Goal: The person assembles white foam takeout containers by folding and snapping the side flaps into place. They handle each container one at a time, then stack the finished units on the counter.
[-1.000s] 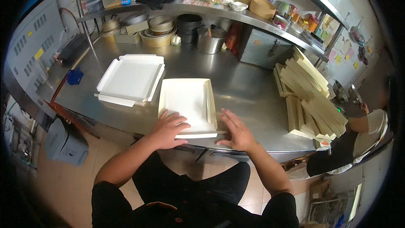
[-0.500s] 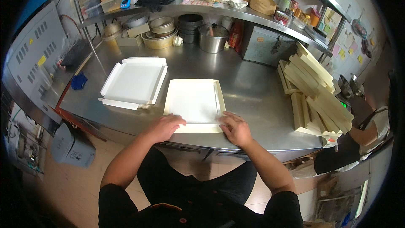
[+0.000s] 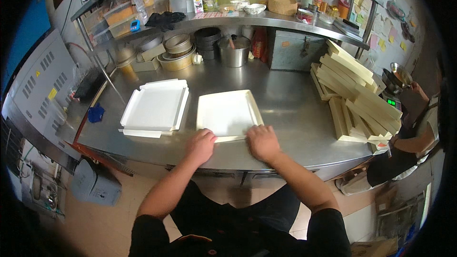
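A shallow cream cardboard box [image 3: 228,109] lies open side up on the steel counter in front of me. Its near left corner is in my left hand [image 3: 201,146], fingers curled over the wall. At the near right corner, my right hand [image 3: 263,143] closes over the side in the same way; both thumbs are mostly hidden. Left of the box sits a pile of flat white cardboard box blanks [image 3: 154,106] with creased edge flaps. Neither hand touches that pile.
Several folded cream boxes [image 3: 357,97] lean in a heap at the right. Cake tins [image 3: 177,59], a steel pot [image 3: 234,51] and a metal chest [image 3: 297,50] line the back under a loaded shelf [image 3: 214,21]. Another person [image 3: 419,138] stands at the far right beside a scale.
My hands and the box have shifted a little right and away from the counter's front edge. At the right, the other person's arm has come up beside a metal bowl. My view has tilted slightly.
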Action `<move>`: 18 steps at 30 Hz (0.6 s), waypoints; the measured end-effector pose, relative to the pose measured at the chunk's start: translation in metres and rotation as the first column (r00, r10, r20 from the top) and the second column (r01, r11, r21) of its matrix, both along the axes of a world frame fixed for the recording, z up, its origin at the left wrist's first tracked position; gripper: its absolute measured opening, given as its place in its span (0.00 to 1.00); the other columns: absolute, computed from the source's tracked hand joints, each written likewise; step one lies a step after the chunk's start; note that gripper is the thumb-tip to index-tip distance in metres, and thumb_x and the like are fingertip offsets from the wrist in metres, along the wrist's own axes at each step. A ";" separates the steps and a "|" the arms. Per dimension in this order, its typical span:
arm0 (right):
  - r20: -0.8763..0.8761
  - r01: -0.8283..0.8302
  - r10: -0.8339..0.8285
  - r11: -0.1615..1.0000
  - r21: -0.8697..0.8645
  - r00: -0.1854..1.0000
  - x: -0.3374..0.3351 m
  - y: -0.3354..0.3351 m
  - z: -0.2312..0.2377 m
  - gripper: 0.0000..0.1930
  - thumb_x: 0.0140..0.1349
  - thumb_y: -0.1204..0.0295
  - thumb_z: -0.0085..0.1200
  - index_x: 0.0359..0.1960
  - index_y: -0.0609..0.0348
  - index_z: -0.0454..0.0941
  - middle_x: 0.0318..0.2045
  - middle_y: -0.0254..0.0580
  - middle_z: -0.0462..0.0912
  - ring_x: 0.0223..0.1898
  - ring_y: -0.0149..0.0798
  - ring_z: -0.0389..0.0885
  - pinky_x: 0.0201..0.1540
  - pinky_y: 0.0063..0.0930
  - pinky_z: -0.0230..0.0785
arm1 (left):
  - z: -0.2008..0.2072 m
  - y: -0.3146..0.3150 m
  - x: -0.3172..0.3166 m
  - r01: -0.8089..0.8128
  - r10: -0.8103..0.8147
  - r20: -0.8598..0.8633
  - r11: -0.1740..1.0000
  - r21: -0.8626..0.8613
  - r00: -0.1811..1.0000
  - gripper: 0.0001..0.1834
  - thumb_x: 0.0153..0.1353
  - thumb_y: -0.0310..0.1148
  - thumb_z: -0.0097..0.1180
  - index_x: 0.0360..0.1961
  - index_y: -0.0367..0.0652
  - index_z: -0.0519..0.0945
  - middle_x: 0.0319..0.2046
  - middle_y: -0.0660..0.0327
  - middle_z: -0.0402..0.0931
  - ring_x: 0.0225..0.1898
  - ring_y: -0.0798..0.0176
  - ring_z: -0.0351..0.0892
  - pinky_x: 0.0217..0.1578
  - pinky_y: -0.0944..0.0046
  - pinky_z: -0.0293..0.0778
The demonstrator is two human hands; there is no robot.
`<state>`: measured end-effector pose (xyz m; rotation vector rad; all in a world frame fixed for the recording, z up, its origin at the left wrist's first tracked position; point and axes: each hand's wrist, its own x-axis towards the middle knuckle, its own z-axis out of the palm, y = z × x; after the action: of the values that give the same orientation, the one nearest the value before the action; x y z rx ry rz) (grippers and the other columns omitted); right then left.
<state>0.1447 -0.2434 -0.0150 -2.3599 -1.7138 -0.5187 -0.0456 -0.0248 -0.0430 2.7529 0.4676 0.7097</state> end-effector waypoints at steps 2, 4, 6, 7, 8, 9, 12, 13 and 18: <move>-0.154 -0.115 0.124 0.991 0.062 0.980 -0.009 0.013 -0.005 0.11 0.71 0.63 0.61 0.48 0.54 0.85 0.49 0.39 0.86 0.56 0.46 0.82 0.61 0.45 0.71 | 0.012 -0.034 0.025 -0.004 0.000 -0.041 0.995 -0.102 0.999 0.09 0.74 0.33 0.62 0.44 0.40 0.88 0.47 0.57 0.86 0.51 0.47 0.85 0.57 0.48 0.79; -0.290 -0.213 0.247 0.966 0.145 0.925 -0.004 0.024 -0.014 0.10 0.71 0.64 0.61 0.48 0.52 0.85 0.49 0.38 0.86 0.57 0.48 0.82 0.63 0.48 0.70 | 0.021 -0.049 0.026 0.069 -0.071 -0.024 0.993 -0.094 0.997 0.09 0.74 0.32 0.61 0.49 0.41 0.88 0.51 0.58 0.87 0.55 0.48 0.85 0.65 0.44 0.76; -0.309 -0.180 0.216 0.974 0.140 0.926 0.015 0.021 -0.010 0.09 0.71 0.64 0.62 0.48 0.50 0.86 0.50 0.37 0.87 0.57 0.48 0.82 0.64 0.48 0.70 | 0.025 -0.053 0.021 0.173 -0.173 0.027 0.984 -0.039 0.985 0.13 0.74 0.30 0.60 0.55 0.42 0.88 0.56 0.58 0.87 0.61 0.48 0.84 0.74 0.41 0.69; -0.315 -0.167 0.204 0.976 0.140 0.927 0.021 0.019 -0.008 0.09 0.71 0.65 0.62 0.48 0.49 0.86 0.50 0.37 0.87 0.58 0.48 0.82 0.64 0.48 0.70 | 0.020 -0.047 0.017 0.209 -0.209 0.013 0.971 -0.118 0.978 0.14 0.74 0.29 0.59 0.58 0.42 0.87 0.59 0.57 0.86 0.64 0.49 0.82 0.77 0.40 0.64; -0.252 -0.133 0.174 0.976 0.170 0.952 0.022 0.019 -0.010 0.08 0.71 0.66 0.62 0.49 0.48 0.87 0.51 0.35 0.87 0.59 0.48 0.81 0.64 0.47 0.70 | 0.011 -0.035 0.010 0.242 -0.246 0.002 0.950 -0.196 0.969 0.16 0.75 0.28 0.58 0.61 0.43 0.86 0.61 0.57 0.86 0.68 0.49 0.81 0.80 0.38 0.58; -0.245 -0.167 0.211 0.968 0.187 0.946 0.019 0.021 -0.011 0.08 0.71 0.66 0.62 0.49 0.48 0.87 0.51 0.35 0.86 0.59 0.47 0.81 0.64 0.47 0.69 | 0.007 -0.021 0.006 0.270 -0.283 -0.011 0.923 -0.273 0.959 0.19 0.75 0.27 0.57 0.64 0.43 0.85 0.64 0.57 0.85 0.72 0.50 0.79 0.83 0.37 0.53; -0.284 -0.247 0.307 0.942 0.227 0.908 0.006 0.021 -0.012 0.08 0.71 0.66 0.63 0.49 0.47 0.88 0.51 0.34 0.86 0.59 0.46 0.80 0.64 0.45 0.69 | 0.017 0.001 0.003 0.373 -0.443 -0.084 0.829 -0.416 0.892 0.20 0.75 0.26 0.56 0.65 0.42 0.85 0.67 0.59 0.84 0.78 0.54 0.72 0.86 0.39 0.42; -0.327 -0.267 0.340 0.932 0.246 0.882 0.003 0.021 -0.011 0.08 0.71 0.66 0.63 0.49 0.47 0.88 0.51 0.34 0.86 0.59 0.46 0.80 0.64 0.45 0.69 | 0.023 0.006 0.004 0.406 -0.493 -0.089 0.795 -0.451 0.866 0.19 0.75 0.26 0.56 0.65 0.42 0.85 0.68 0.59 0.84 0.79 0.54 0.71 0.86 0.38 0.40; -0.411 -0.300 0.389 0.916 0.266 0.825 0.001 0.020 -0.009 0.07 0.72 0.65 0.63 0.48 0.46 0.89 0.48 0.33 0.86 0.58 0.45 0.80 0.63 0.44 0.68 | 0.023 -0.010 0.013 0.146 -0.162 0.010 0.860 -0.489 0.987 0.18 0.74 0.33 0.64 0.62 0.46 0.87 0.59 0.59 0.87 0.55 0.56 0.86 0.60 0.52 0.78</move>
<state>0.1456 -0.2233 -0.0241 -1.7859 -1.7120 -0.0488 -0.0330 -0.0347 -0.0202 2.2901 0.3650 0.4328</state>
